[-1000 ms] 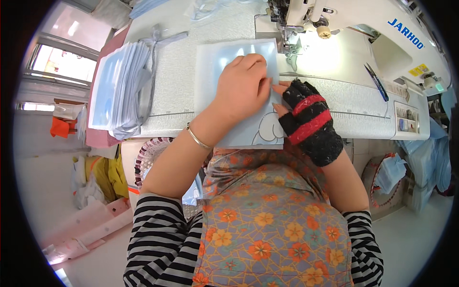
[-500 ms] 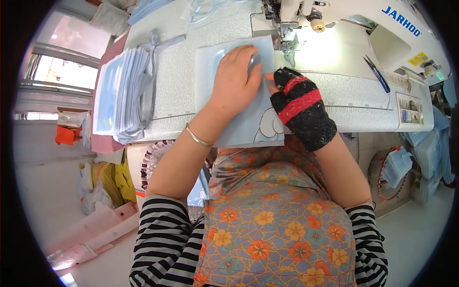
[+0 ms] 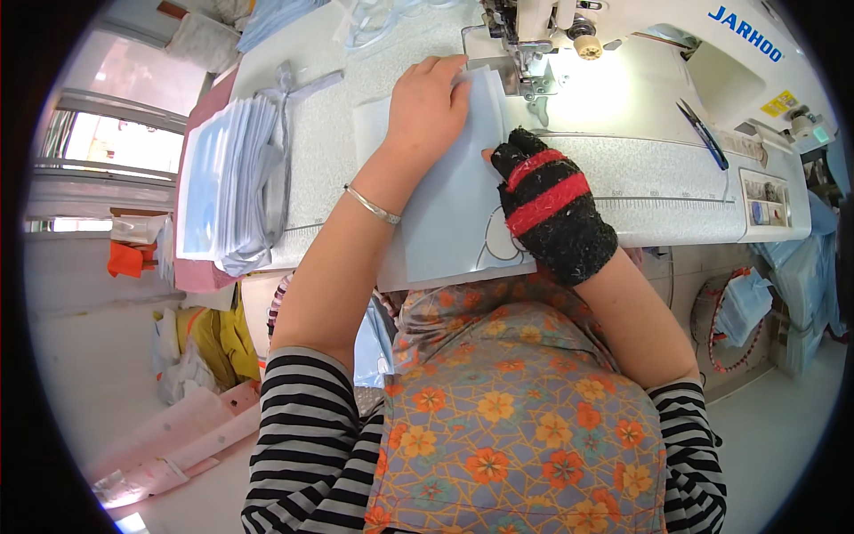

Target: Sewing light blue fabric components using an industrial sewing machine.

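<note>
Left hand (image 3: 427, 111) lies nearly flat, thumb apart, on upper end of pale blue cloth (image 3: 449, 218), frame centre, likely keeping layers flat. Gloved right hand (image 3: 551, 200) curled at cloth's right edge, probably steadying it; pinch can't be told. Cloth just beside sewing machine (image 3: 752, 71); snips (image 3: 704, 135) upper right, seemingly parked within reach.
</note>
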`<state>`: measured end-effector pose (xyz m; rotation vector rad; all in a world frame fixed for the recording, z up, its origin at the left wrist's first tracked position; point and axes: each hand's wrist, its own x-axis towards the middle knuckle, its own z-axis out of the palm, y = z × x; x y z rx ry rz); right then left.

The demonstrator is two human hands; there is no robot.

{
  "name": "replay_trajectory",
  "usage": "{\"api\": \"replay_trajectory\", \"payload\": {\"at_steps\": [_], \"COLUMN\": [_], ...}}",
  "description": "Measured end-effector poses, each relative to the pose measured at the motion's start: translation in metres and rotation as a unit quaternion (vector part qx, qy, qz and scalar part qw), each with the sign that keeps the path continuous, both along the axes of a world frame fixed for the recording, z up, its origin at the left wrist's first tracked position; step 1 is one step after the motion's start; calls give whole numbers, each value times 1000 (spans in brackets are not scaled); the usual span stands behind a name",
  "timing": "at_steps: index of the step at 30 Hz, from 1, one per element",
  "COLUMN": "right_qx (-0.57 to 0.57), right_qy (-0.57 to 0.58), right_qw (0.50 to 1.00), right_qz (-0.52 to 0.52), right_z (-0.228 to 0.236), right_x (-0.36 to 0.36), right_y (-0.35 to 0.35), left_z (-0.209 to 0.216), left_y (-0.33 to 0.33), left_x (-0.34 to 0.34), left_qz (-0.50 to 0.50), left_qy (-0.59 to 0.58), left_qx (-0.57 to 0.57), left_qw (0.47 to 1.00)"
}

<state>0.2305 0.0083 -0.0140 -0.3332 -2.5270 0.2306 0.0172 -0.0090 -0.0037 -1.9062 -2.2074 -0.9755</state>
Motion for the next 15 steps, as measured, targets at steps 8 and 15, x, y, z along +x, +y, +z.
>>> {"api": "replay_trajectory", "payload": {"at_steps": [8, 15], "right_qx": [-18, -36], "right_qy": [8, 12], "right_qw": [1000, 999], "right_qz": [-3, -11], "right_z": [4, 5], "right_x": [-1, -3], "right_y": [2, 1], "left_z": [4, 5], "left_y": [2, 13], "left_x": [1, -5], "left_qz": [-9, -47], "left_qy": [121, 89], "left_qx": [28, -8], "left_qw": [992, 995]}}
